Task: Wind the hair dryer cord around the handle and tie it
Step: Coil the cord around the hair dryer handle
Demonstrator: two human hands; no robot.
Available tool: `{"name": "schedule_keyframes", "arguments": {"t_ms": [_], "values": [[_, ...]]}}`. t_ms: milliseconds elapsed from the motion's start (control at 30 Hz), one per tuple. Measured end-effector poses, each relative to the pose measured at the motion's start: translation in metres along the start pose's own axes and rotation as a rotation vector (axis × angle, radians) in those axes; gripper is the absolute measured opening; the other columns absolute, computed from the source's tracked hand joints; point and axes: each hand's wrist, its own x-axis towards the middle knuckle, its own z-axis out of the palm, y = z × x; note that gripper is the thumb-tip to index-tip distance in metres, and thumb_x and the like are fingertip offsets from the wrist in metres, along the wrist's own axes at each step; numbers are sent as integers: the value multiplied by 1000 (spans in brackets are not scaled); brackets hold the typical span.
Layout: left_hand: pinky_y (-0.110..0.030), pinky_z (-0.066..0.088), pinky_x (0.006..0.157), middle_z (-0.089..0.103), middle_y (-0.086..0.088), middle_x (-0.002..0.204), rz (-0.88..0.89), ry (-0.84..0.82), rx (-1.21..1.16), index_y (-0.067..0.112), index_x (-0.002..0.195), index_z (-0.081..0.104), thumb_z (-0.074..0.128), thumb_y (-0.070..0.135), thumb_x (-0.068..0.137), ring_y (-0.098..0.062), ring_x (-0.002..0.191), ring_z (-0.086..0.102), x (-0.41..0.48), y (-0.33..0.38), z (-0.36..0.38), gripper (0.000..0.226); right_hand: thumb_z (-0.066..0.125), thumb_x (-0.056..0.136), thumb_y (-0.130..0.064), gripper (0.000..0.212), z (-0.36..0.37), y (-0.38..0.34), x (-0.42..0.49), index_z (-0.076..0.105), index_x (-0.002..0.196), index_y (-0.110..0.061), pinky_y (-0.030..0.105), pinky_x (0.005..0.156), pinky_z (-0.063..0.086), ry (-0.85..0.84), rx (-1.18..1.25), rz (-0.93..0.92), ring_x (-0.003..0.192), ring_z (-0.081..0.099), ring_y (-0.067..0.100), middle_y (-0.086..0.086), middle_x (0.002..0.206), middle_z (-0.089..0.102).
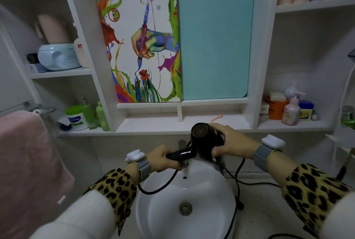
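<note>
you hold the glossy black plastic hair dryer (205, 142) in the air above the round white ceramic sink basin (163, 200), between your two hands. its barrel points away from you toward the back wall, with the round mesh intake grille facing the camera. the tapered black handle (179, 154) runs nearly level, its long axis going leftward from the barrel toward your left hand (163, 157). the fingers of that hand are curled shut around the handle's end. your right hand (233, 143) wraps the barrel from the right, fingers closed on the body.

the thin black rubbery cord (163, 186) leaves the handle near your left hand, sags in a loose curve over the basin's left rim, and more of it loops behind the dryer and down the right side of the basin. none of it is wound on the handle yet.

both wrists wear grey fabric bands with white plastic blocks, above leopard-print cuffs. a fuzzy pink towel (25, 162) hangs at left.
</note>
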Motion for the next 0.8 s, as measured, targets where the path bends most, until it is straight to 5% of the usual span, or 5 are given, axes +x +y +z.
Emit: {"name": "schedule_keyframes", "arguments": {"t_ms": [100,233,367,600,800], "values": [[-33,44,55,74,-22,93,-18,0,-50,20,90,75,78,35,60,-33,60,61,-5,7,4,34,85,37,-57,93,8,0,2,40,118,-48,26,92,41,116,-167,3,110,42,10,-18,109,46],[-55,54,89,74,-17,99,-50,-71,-110,21,116,44,82,17,63,-40,91,71,-5,15,5,65,84,40,-56,82,8,3,3,45,112,-44,25,83,43,138,-155,-23,101,48,10,-13,105,52],[-44,61,77,68,-14,110,-79,-117,28,16,126,43,82,14,72,-27,82,73,-7,33,20,67,81,41,-61,72,10,-10,7,54,103,-37,20,70,45,98,-171,-37,89,55,2,-15,95,57],[-30,59,70,69,-7,89,-33,-126,-320,12,105,59,77,14,81,-20,69,71,-11,24,44,30,64,68,-70,50,-2,-19,6,70,93,-28,28,77,49,115,1,9,83,65,6,-10,88,70],[-29,56,57,68,-5,76,-20,-3,-372,11,107,60,76,6,78,-22,59,69,-17,11,45,33,56,90,-48,38,-17,-13,1,74,72,-19,22,59,40,276,-212,94,57,54,-2,-12,63,66]]}}
